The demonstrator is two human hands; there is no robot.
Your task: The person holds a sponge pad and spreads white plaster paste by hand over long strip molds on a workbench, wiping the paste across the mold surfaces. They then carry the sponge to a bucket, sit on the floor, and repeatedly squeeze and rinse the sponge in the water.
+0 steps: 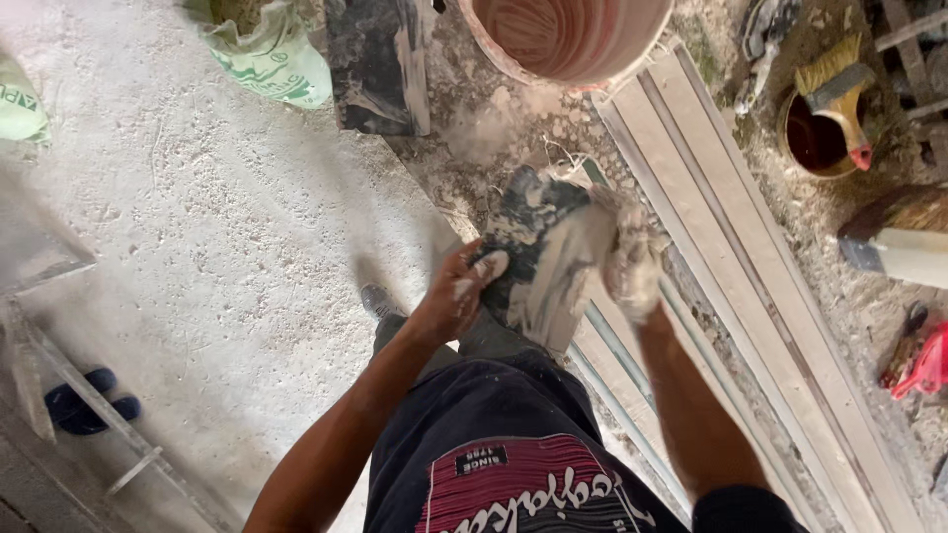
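Dark shirt (513, 464) with a red printed panel fills the bottom edge, both bare forearms reaching forward from it. Left hand (456, 294) grips the near left edge of a plaster-smeared board (541, 259), thumb pressed on top, fingers curled under. Right hand (632, 265), caked in white plaster and blurred, lies against the board's right side; whether it is spread or closed I cannot tell. Board held tilted above the floor, in front of the body. One shoe (377, 301) shows just left of the left wrist. Long metal rails (750, 276) run diagonally beneath and to the right. Beyond, a pink bucket (568, 39) stands at the top edge. Brush (839, 94) rests in a small pot (815, 138), far right. Green sack (272, 49) at upper left.
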